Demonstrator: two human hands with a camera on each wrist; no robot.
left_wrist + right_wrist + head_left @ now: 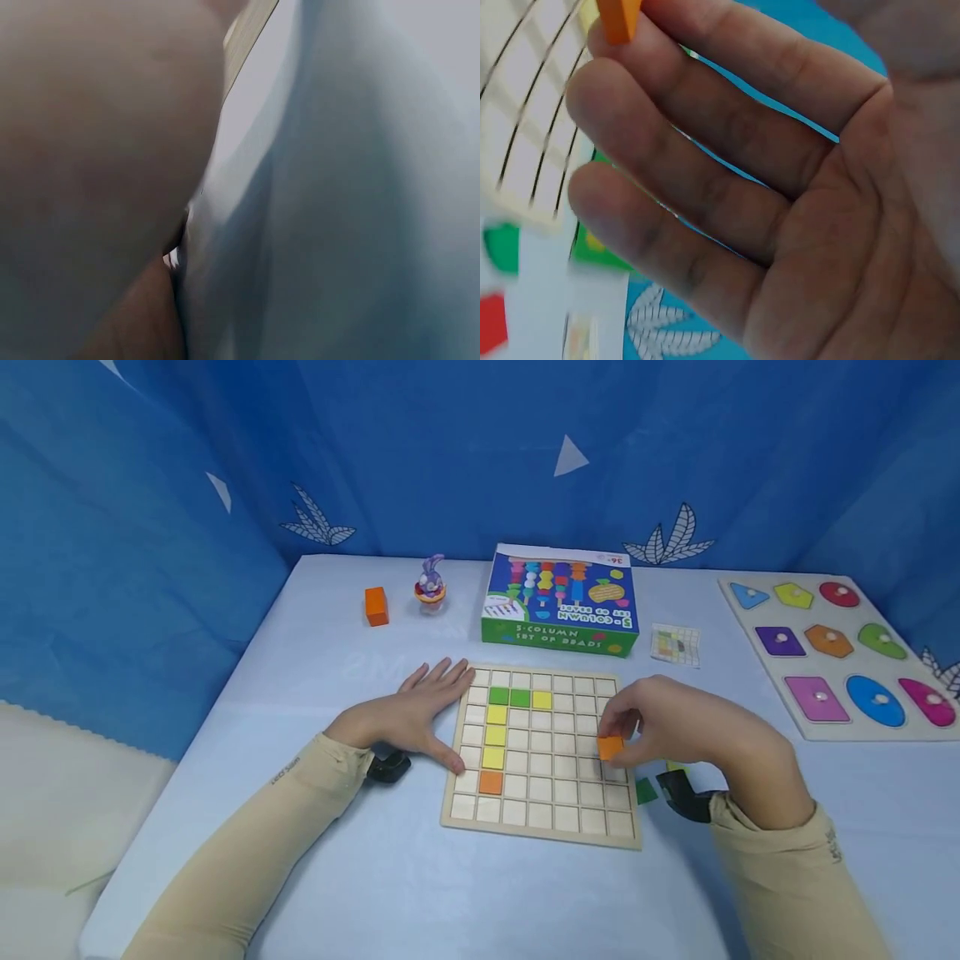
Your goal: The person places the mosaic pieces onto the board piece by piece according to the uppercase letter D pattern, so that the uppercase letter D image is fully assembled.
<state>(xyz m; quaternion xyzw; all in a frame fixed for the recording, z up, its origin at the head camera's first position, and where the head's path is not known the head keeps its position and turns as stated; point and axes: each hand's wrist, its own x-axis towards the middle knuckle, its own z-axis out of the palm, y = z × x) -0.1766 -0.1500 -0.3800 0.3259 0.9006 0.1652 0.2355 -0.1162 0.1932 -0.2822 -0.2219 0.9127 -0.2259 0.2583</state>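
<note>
A wooden grid board point(542, 837) lies on the table with several coloured square tiles in its left part. Two green tiles point(509, 697) and a yellow tile point(542, 700) run along one row. Below them come more yellow tiles point(495, 736) in a column, ending in an orange tile point(491, 782). My left hand point(416, 710) is spread flat, thumb and fingertips at the board's left edge. Over the right side of the grid, my right hand point(667, 727) pinches an orange square tile point(611, 747) between thumb and fingers; the right wrist view catches this orange tile point(619, 19) at its top edge.
Right of the board lie a green tile point(646, 791) and a partly hidden yellow tile point(675, 766). Behind stand a bead-set box point(561, 602), an orange block point(377, 607) and a purple figurine point(431, 585). A pattern card point(675, 645) and a knobbed shape puzzle point(813, 647) are at right.
</note>
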